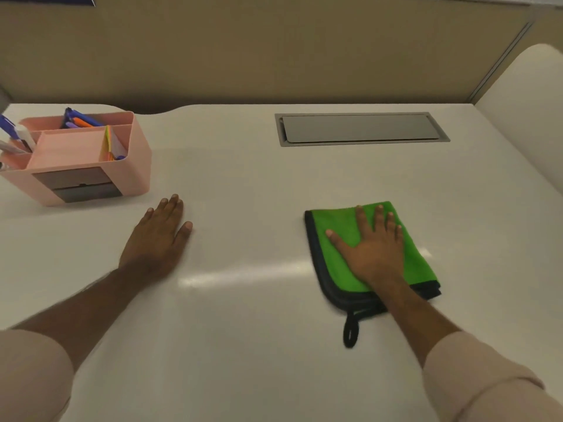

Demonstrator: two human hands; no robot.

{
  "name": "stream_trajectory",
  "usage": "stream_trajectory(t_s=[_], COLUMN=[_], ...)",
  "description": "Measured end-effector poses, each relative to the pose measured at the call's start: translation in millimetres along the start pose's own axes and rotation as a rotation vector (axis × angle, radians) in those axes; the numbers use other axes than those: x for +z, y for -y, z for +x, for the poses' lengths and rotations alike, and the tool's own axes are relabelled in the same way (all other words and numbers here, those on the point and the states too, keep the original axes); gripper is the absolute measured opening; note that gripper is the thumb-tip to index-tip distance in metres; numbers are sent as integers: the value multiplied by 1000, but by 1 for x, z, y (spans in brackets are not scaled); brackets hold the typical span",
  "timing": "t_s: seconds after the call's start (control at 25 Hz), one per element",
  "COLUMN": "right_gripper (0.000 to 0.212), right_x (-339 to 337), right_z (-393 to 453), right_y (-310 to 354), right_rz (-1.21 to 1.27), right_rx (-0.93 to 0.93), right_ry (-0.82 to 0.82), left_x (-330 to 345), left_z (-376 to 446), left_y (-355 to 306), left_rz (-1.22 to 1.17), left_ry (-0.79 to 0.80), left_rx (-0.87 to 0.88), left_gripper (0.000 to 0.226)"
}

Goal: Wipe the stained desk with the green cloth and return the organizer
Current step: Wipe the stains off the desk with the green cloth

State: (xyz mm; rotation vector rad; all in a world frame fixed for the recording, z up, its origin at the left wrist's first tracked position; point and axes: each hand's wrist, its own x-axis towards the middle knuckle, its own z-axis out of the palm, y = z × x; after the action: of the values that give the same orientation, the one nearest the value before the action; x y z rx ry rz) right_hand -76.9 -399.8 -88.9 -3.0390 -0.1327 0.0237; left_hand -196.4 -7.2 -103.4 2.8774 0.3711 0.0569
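Note:
A folded green cloth (338, 220) with a dark border and a black hanging loop lies on the white desk (243, 184), right of centre. My right hand (373, 248) presses flat on top of it, fingers spread. My left hand (158, 236) rests flat on the bare desk, fingers together, holding nothing. A pink organizer (91, 156) with pens, markers and sticky notes stands at the far left, a short way beyond my left hand. I see no clear stain on the desk.
A grey cable-hatch cover (359, 127) is set into the desk at the back right. A beige partition wall (274, 56) runs behind the desk. A white curved panel (524, 111) rises at the right edge.

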Motion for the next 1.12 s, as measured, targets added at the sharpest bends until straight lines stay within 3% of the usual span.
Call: stream_trajectory(t_s=[0.16,0.32,0.48,0.68,0.96,1.12], right_gripper=[108,104,104,100,99,100], right_x=[0,5,19,22,10,10], right_z=[62,90,46,-44,-74,-79], right_y=[31,113,156,123,75,82], right_rz=[17,2,20,81,64,48], right_rx=[106,-39,-285,-433,20,124], right_ry=[30,79,79,47,32,43], left_x=[1,0,2,0,-2,-2], left_z=[5,8,6,4,-1,0], left_y=[-3,-2,0,0,-4,-6], left_rz=[-19,-24,-21,4,-3,-5], left_ry=[-27,-44,-53,-36,0,-8], left_rx=[-24,-13,-17,-12,-29,-35], left_gripper=[55,53,53,54,54,54])
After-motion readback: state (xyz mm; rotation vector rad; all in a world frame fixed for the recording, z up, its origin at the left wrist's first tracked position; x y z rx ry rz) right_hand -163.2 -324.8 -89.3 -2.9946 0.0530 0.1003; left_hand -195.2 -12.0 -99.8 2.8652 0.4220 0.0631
